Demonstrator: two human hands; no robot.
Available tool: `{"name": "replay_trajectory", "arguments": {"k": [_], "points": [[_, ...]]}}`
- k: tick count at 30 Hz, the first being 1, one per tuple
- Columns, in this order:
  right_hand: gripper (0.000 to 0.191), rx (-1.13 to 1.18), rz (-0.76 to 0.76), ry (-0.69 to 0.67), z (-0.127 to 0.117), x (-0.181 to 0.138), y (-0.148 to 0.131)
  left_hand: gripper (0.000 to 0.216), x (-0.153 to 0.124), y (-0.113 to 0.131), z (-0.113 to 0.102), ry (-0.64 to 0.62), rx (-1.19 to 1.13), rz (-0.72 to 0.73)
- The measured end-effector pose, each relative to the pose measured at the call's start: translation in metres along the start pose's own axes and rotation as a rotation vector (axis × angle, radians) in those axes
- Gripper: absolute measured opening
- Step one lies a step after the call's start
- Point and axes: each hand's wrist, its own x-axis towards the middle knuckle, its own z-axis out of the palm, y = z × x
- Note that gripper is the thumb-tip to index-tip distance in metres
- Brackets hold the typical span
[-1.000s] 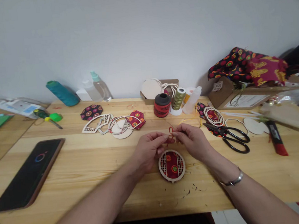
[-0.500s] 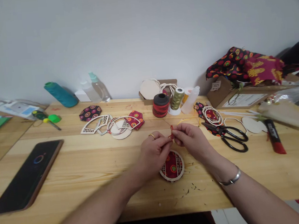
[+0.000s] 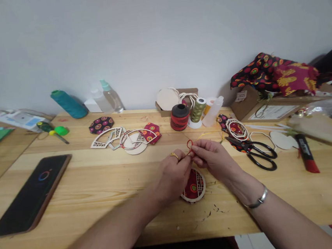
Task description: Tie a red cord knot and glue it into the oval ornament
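My left hand (image 3: 174, 173) and my right hand (image 3: 213, 158) meet above the table's middle, both pinched on a thin red cord (image 3: 189, 145) that forms a small loop between the fingertips. Just below them lies a round wooden lattice ornament with red patterned cloth inside (image 3: 195, 186), partly hidden by my left hand. A gold ring shows on my left hand and a silver bracelet on my right wrist.
Black scissors (image 3: 256, 151) and a finished ornament (image 3: 236, 128) lie to the right. Thread spools (image 3: 179, 116) stand behind. Wooden cut-outs and cloth pieces (image 3: 126, 138) lie at left centre, a phone (image 3: 33, 192) at far left, a red-black tool (image 3: 306, 153) and a box with cloth (image 3: 273, 75) at right.
My left hand has turned and slid right over the round ornament, covering more of it. The red cord's loop has been worked between the fingertips; both hands stay pinched on it.
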Motion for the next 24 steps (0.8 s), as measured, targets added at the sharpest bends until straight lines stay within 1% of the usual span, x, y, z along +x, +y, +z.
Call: {"name": "replay_trajectory", "arguments": {"k": [4, 7, 9, 11, 13, 14, 15, 16, 18, 19, 21, 24], "points": [[0.029, 0.025, 0.012, -0.006, 0.000, -0.001, -0.001, 0.031, 0.000, 0.000, 0.000, -0.001, 0.063, 0.001], [0.028, 0.042, 0.004, -0.008, -0.001, -0.002, -0.003, 0.028, 0.001, 0.000, -0.003, 0.007, 0.170, -0.059], [0.028, 0.037, -0.011, 0.007, -0.002, -0.002, -0.005, 0.023, 0.002, 0.000, -0.006, 0.055, 0.224, -0.156], [0.028, 0.012, -0.033, 0.031, -0.002, -0.002, -0.007, 0.021, 0.004, 0.000, -0.011, 0.172, 0.190, -0.231], [0.027, -0.032, -0.055, 0.050, -0.002, -0.002, -0.007, 0.028, 0.006, 0.000, -0.015, 0.300, 0.033, -0.261], [0.026, -0.063, -0.060, 0.056, -0.002, -0.002, -0.007, 0.031, 0.008, 0.001, -0.017, 0.321, -0.095, -0.280], [0.024, -0.099, -0.064, 0.061, -0.001, -0.001, -0.006, 0.034, 0.010, 0.001, -0.018, 0.293, -0.257, -0.322], [0.023, -0.140, -0.068, 0.065, -0.001, -0.001, -0.005, 0.037, 0.011, 0.002, -0.020, 0.220, -0.441, -0.388], [0.021, -0.229, -0.090, 0.073, 0.000, -0.001, -0.002, 0.042, 0.014, 0.004, -0.020, 0.031, -0.815, -0.544], [0.021, -0.270, -0.105, 0.076, 0.000, -0.001, -0.001, 0.043, 0.015, 0.005, -0.020, -0.029, -0.963, -0.602], [0.020, -0.337, -0.141, 0.082, 0.000, -0.001, 0.001, 0.042, 0.015, 0.005, -0.018, -0.060, -1.133, -0.649], [0.019, -0.405, -0.195, 0.082, -0.001, 0.000, 0.004, 0.035, 0.015, 0.003, -0.014, -0.074, -1.190, -0.632]]}}
